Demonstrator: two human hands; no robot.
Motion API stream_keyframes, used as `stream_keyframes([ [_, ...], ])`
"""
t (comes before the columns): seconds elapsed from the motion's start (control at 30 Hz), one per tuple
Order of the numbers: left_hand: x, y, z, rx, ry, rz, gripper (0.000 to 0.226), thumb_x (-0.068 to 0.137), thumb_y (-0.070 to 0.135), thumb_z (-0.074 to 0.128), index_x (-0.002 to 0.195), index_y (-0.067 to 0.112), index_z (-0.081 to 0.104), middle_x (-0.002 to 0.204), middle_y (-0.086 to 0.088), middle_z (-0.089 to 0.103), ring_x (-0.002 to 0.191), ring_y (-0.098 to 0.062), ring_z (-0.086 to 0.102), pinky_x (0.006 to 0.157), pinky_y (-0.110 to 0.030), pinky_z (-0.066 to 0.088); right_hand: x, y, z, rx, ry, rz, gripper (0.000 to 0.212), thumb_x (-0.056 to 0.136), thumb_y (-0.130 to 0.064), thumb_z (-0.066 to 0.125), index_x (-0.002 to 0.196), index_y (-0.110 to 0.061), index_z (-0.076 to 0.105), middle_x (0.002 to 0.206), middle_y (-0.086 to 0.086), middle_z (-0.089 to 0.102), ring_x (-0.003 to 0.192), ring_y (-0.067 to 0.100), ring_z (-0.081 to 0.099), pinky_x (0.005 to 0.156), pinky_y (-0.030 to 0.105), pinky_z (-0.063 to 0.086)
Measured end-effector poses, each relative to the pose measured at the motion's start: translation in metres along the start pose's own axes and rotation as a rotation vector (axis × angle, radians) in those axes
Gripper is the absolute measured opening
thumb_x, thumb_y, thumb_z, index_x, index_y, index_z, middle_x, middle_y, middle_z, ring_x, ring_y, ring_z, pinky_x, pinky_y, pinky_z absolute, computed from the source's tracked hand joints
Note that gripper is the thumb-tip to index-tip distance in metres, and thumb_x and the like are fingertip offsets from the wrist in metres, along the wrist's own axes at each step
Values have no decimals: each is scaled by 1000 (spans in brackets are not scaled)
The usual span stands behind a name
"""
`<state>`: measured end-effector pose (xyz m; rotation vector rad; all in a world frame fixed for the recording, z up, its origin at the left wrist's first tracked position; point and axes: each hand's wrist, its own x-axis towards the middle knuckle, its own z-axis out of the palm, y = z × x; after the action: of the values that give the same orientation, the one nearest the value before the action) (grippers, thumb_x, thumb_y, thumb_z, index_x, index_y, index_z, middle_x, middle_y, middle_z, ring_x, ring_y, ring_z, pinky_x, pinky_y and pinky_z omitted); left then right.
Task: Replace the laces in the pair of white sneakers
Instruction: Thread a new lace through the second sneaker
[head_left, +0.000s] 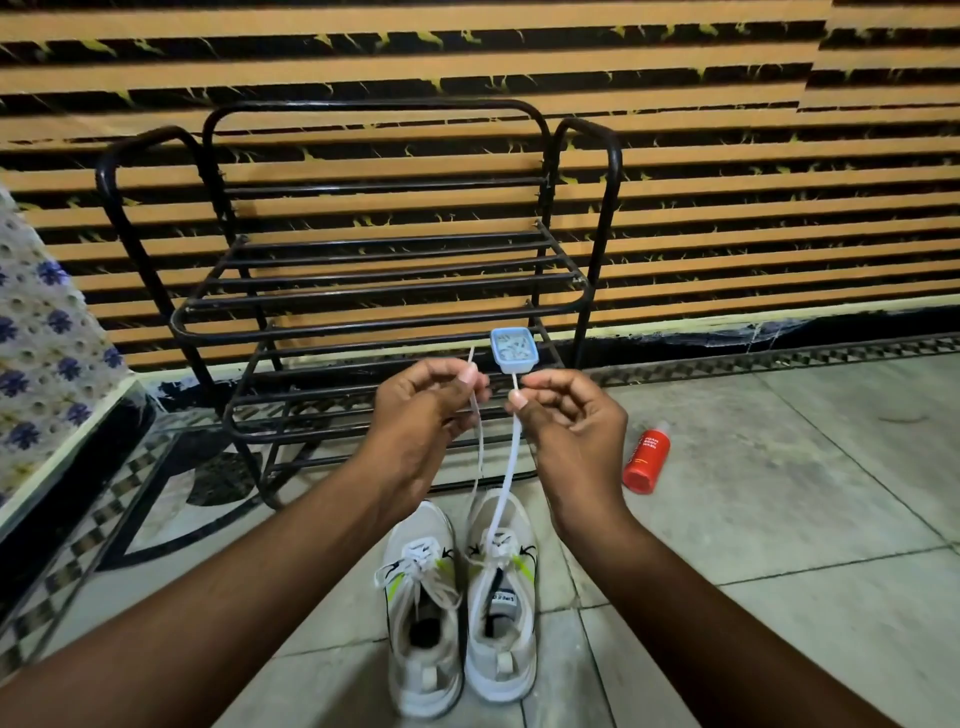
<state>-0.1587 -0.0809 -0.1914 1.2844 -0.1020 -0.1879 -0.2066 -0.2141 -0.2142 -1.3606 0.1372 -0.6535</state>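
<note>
Glossy black metal rack (363, 270), white fabric sneakers (462, 603), red plastic bottle (645, 460)

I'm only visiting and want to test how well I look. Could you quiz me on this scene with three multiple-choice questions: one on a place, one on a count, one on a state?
1. Where is the red bottle?
A. Standing on a shelf
B. Inside a shoe
C. Lying on the floor tiles, right of the white sneakers

2. How many sneakers are on the floor?
A. One
B. Two
C. Three

3. What are the left hand and right hand doing?
A. Each pinching an end of the white lace
B. Resting flat and open
C. Holding the bottle

Answers:
1. C, the bottle lies on its side on the tiles.
2. B, a pair sits side by side.
3. A, both lace ends rise from the right-hand sneaker to pinched fingertips.
</note>
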Motion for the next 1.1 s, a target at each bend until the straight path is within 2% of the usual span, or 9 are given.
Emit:
stream_keyframes([
  [0.1, 6, -23, -9, 130, 35, -9, 4, 99, 5, 63, 101, 6, 66, 87, -11, 74, 78, -20, 72, 71, -32, 59, 0, 19, -7, -26, -22, 44, 13, 90, 5, 66, 96, -6, 67, 88, 14, 70, 78, 28, 73, 73, 36, 61],
  [0.2, 11, -56, -20, 257, 72, -47, 1, 97, 0, 64, 97, -1, 65, 76, -11, 72, 63, -15, 66, 60, -26, 57, 0, 48, -19, -121, -32, 73, 12, 92, 3, 62, 93, -8, 67, 80, 10, 67, 63, 22, 65, 60, 35, 54],
  [0.3, 17, -94, -37, 424, 18, -86, 6, 95, -6, 63, 91, -3, 65, 72, -13, 70, 59, -11, 64, 51, -24, 52, 0, 83, -32, -299, -69, 102, 15, 90, -1, 65, 88, -14, 70, 74, -2, 68, 66, 13, 61, 66, 32, 50],
  [0.47, 22, -149, -63, 807, -150, 9, 20, 95, -6, 56, 101, 13, 60, 81, -14, 71, 58, -12, 57, 58, -26, 43, -12, 130, -52, -585, -153, 147, 23, 83, 3, 63, 83, -19, 70, 71, -7, 68, 67, 1, 61, 65, 9, 43],
  [0.57, 25, -170, -72, 952, -315, 33, 26, 90, -5, 58, 97, 19, 64, 80, 4, 72, 74, -9, 66, 73, -25, 51, -18, 154, -63, -701, -235, 196, 26, 85, 5, 56, 90, -17, 69, 77, -3, 71, 72, 4, 65, 70, 18, 48],
  [0.67, 28, -184, -71, 1072, -468, -61, 6, 88, 16, 74, 92, 19, 72, 90, 9, 73, 84, 1, 67, 81, -27, 53, -22, 167, -70, -725, -308, 257, 24, 85, 5, 57, 91, -13, 71, 79, 1, 72, 80, 18, 69, 81, 34, 53],
  [0.8, 36, -187, -77, 1370, -567, 47, 57, 66, 68, 77, 93, 19, 70, 78, 5, 67, 81, -8, 61, 75, -28, 49, -23, 172, -72, -699, -413, 253, 12, 85, -4, 69, 87, -15, 73, 73, -9, 67, 78, 15, 67, 80, 32, 53],
  [0.93, 37, -192, -80, 1458, -653, 149, 60, 68, 75, 71, 85, 18, 67, 81, 4, 65, 83, -14, 59, 78, -25, 40, -22, 175, -66, -761, -492, 222, 8, 78, -14, 79, 83, -18, 74, 75, -7, 72, 75, 8, 67, 76, 23, 51],
  [1.1, 34, -192, -78, 1524, -648, 150, 59, 72, 75, 72, 75, 18, 60, 78, 4, 62, 86, -19, 54, 81, -37, 50, -19, 179, -57, -823, -510, 246, 14, 72, -15, 83, 81, -17, 73, 70, -9, 69, 65, -5, 61, 64, 6, 39],
])
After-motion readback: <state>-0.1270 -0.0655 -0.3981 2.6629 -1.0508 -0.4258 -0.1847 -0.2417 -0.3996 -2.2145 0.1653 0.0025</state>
